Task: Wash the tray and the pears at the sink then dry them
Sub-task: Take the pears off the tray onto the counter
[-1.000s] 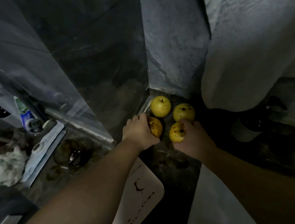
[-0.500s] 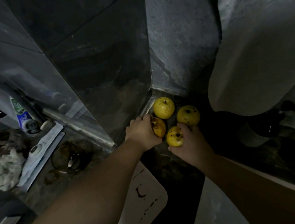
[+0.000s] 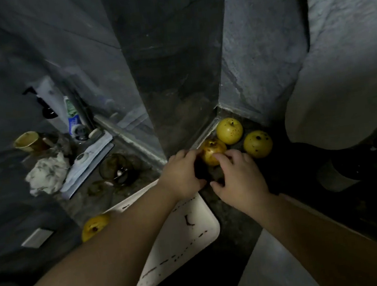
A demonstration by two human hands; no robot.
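Observation:
Three yellow pears sit in the dark counter corner. A clean one (image 3: 229, 130) is at the back and a spotted one (image 3: 258, 144) at the right. The brownish pear (image 3: 213, 151) is between my hands. My left hand (image 3: 182, 174) grips its left side. The curled fingers of my right hand (image 3: 237, 177) lie on its near side. The spot under my right palm is in shadow. The white tray (image 3: 193, 225), speckled with dark bits, lies under my left forearm. Another pear (image 3: 95, 226) shows at its left edge, half hidden by that arm.
To the left are a yellow cup (image 3: 27, 141), a crumpled cloth (image 3: 46, 174), a toothpaste tube (image 3: 73, 119) and a round drain (image 3: 116, 169). A pale towel (image 3: 351, 63) hangs at the right above a dark dispenser bottle (image 3: 342, 169). Tiled walls close the corner.
My right hand no longer holds the spotted pear and has moved onto the brownish pear in my left hand. More of the tray now shows, with a pear at its left edge.

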